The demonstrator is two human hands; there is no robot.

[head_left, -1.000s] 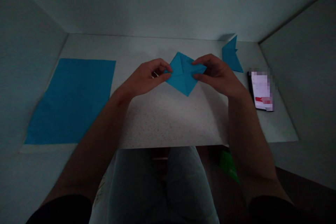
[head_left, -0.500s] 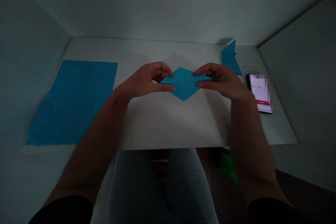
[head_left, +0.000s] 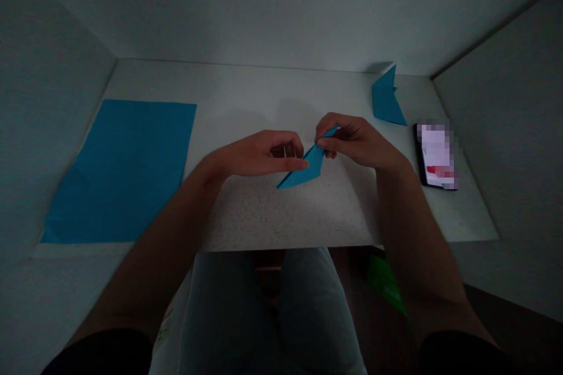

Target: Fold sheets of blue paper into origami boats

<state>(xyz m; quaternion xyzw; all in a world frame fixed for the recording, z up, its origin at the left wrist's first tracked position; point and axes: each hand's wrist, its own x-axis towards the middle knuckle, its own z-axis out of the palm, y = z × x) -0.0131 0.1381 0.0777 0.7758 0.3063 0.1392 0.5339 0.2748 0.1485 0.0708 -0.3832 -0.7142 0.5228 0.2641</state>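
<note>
A small folded blue paper piece (head_left: 307, 170) is held just above the white table (head_left: 272, 211), collapsed into a narrow pointed shape that slants down to the left. My left hand (head_left: 259, 155) pinches its middle from the left. My right hand (head_left: 356, 143) grips its upper right end between thumb and fingers. Part of the paper is hidden under my fingers.
A large flat blue sheet (head_left: 123, 167) lies on the table's left side. A finished folded blue paper shape (head_left: 386, 99) stands at the back right. A phone (head_left: 435, 155) with a lit screen lies by the right wall. My knees show below the table's front edge.
The paper was a flat diamond held open between both hands; it has been collapsed into a narrow slanted shape and brought closer to me. Both hands moved nearer together.
</note>
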